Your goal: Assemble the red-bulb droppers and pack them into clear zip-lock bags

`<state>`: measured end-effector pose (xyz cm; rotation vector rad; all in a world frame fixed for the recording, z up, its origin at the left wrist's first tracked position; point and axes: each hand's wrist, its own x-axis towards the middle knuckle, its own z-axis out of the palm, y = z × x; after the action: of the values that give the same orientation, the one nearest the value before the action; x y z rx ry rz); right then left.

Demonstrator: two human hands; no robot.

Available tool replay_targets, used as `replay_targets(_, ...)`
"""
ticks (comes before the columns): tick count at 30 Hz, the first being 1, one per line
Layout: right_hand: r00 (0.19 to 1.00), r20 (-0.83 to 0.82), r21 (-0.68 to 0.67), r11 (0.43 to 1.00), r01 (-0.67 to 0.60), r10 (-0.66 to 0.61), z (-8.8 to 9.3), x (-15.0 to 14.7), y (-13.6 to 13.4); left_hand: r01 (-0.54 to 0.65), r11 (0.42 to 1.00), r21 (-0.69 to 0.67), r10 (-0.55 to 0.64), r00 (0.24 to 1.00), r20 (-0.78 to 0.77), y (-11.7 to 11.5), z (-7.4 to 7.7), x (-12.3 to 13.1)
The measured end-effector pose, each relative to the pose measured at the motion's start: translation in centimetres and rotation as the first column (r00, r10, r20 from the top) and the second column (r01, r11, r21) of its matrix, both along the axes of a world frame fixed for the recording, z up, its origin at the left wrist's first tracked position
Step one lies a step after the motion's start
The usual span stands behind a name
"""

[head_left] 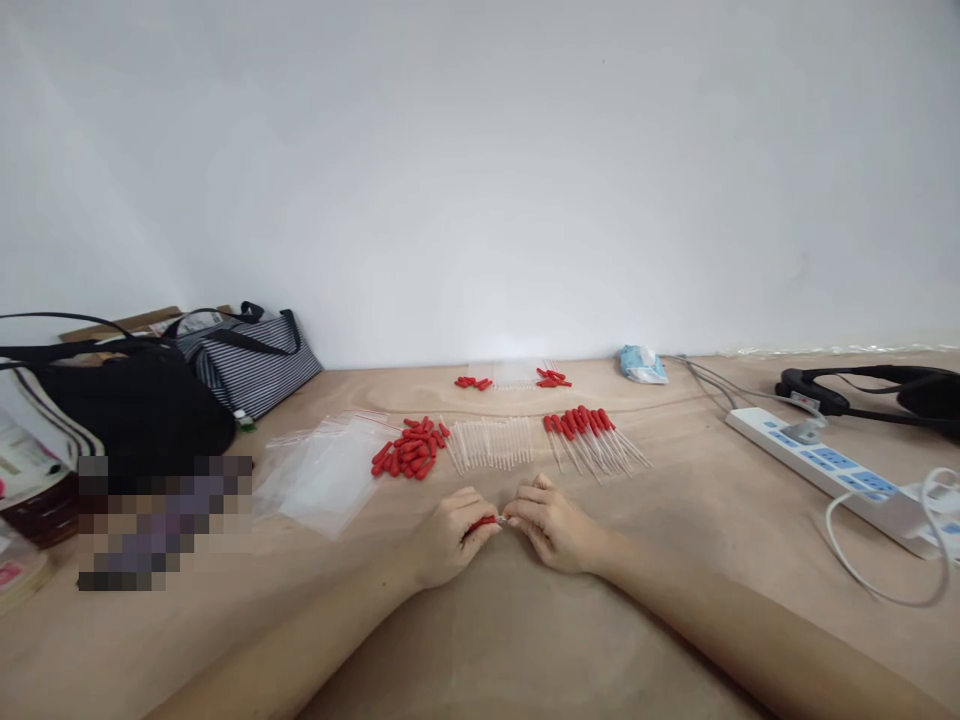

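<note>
The bare left forearm (330, 620) slants in from the lower left, the bare right forearm (720, 610) from the lower right. The left hand (450, 535) and right hand (553, 528) face each other just apart, fingers curled inward, each closed in a pinch, both wrists held low

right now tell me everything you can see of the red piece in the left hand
The red piece is small, slender and red, perhaps plastic or rubber. The left hand pinches it between thumb and fingers, which hide part of it. It lies nearly level in view, one end pointing toward the right hand, whose fingers hold a small pale piece near that end; whether the two are joined is too small to tell.
</note>
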<state>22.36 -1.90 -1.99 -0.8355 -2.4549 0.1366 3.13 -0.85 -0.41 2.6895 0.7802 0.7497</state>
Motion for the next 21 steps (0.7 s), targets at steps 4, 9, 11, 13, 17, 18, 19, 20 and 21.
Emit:
replay_targets(4, 0.997, 0.076, -0.004, 0.999, 0.032, -0.032, 0.9, 0.1, -0.2, 0.013, 1.000, 0.012, -0.013, 1.000, -0.016, 0.5, 0.1, -0.1)
replay_targets(9, 0.959, 0.070, 0.025, 0.961, 0.274, -0.275, 1.9, 1.6, 0.7, -0.233, 0.960, 0.159, 0.234, 0.972, 0.007, 1.8, 0.4, -1.6)
replay_targets(11, 0.874, -0.012, -0.035, 0.874, 0.485, -0.485, 1.9, 2.6, 1.9, -0.433, 0.867, 0.249, 0.431, 0.900, 0.063, 2.6, 0.4, -2.6)
replay_targets(13, 0.725, -0.063, -0.089, 0.728, 0.680, -0.686, 1.8, 3.6, 3.5, -0.584, 0.756, 0.295, 0.589, 0.804, 0.083, 3.3, 0.4, -3.5)
replay_targets(17, 0.522, -0.020, -0.055, 0.522, 0.851, -0.853, 1.3, 4.8, 6.0, -0.707, 0.626, 0.328, 0.747, 0.664, 0.006, 4.1, 0.2, -4.5)
replay_targets(18, 0.498, 0.012, -0.037, 0.498, 0.867, -0.867, 1.2, 4.9, 6.4, -0.717, 0.610, 0.337, 0.763, 0.646, -0.008, 4.1, 0.1, -4.6)
replay_targets(19, 0.482, 0.046, -0.023, 0.481, 0.876, -0.875, 1.1, 5.0, 6.7, -0.723, 0.597, 0.348, 0.775, 0.632, -0.014, 4.1, 0.1, -4.6)
replay_targets(20, 0.475, 0.076, -0.011, 0.475, 0.880, -0.877, 1.0, 5.0, 6.8, -0.728, 0.584, 0.360, 0.784, 0.621, -0.015, 4.1, 0.1, -4.7)
replay_targets(21, 0.476, 0.096, -0.001, 0.478, 0.879, -0.874, 0.9, 5.1, 6.9, -0.732, 0.571, 0.372, 0.791, 0.612, -0.012, 4.1, 0.1, -4.7)
